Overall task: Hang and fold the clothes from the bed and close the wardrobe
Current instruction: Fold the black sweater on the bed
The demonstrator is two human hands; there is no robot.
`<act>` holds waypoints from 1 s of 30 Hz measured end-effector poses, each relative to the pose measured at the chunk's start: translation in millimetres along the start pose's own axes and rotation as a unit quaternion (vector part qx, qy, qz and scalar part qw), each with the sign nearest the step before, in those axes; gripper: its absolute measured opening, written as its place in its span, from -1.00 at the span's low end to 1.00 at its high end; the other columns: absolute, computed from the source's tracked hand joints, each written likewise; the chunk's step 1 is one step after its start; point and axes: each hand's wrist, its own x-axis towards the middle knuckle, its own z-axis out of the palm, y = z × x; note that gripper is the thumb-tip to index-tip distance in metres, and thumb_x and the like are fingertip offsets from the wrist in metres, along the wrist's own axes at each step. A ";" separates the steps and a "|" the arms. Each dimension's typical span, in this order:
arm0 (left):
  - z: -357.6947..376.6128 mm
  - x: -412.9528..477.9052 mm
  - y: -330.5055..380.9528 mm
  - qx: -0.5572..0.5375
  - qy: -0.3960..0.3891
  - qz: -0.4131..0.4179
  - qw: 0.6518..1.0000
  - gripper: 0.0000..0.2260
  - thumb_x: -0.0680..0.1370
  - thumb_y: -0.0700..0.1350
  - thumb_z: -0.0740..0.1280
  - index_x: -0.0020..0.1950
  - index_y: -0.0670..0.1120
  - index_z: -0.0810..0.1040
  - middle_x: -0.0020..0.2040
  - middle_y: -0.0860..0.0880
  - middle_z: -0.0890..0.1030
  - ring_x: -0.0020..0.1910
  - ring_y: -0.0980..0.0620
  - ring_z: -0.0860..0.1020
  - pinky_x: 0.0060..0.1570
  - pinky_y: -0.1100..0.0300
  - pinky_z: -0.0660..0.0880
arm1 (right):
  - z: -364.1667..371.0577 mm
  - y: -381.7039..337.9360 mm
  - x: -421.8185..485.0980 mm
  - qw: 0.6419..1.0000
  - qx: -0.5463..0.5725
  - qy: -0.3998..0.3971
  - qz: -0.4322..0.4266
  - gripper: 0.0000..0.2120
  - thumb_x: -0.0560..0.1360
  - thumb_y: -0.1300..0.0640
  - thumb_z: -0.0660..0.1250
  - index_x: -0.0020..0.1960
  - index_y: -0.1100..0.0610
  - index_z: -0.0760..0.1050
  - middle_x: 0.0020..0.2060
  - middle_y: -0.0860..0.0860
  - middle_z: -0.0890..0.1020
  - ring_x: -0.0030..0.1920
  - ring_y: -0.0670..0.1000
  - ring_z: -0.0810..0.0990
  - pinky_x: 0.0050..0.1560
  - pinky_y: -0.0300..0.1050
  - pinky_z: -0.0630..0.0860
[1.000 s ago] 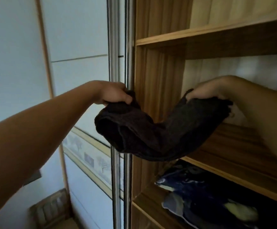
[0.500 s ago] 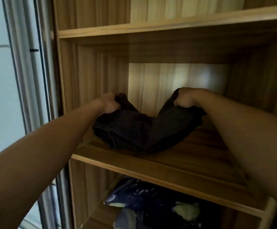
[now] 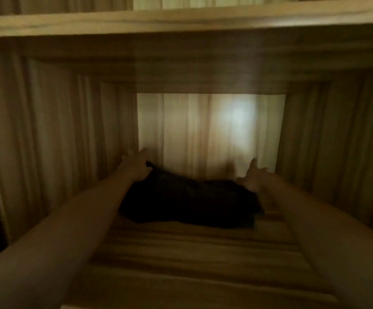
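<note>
Now that the garment (image 3: pixel 187 201) rests on the shelf (image 3: pixel 192 253), left hand (image 3: pixel 136 167) and right hand (image 3: pixel 253 178) fingers have spread.

Dark folded garment (image 3: pixel 190 201), lying flat, deep on wardrobe shelf (image 3: pixel 192 253)

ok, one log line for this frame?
step: shelving | dark folded garment: lying on wardrobe shelf | left hand: on its left end, grip blurred | right hand: fingers spread at right end
</note>
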 end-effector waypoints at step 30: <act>102.3 56.2 -8.2 0.032 -0.256 0.027 0.966 0.08 0.31 0.55 0.31 0.58 0.26 -0.29 0.63 -0.11 -0.25 0.58 -0.33 -0.14 0.51 -0.31 0.02 | 125.6 -17.6 112.2 0.973 -0.165 -0.062 -0.148 -0.16 0.46 -0.51 0.11 0.50 -0.40 -0.38 0.64 0.04 -0.14 0.60 0.32 -0.09 0.49 0.43 0.05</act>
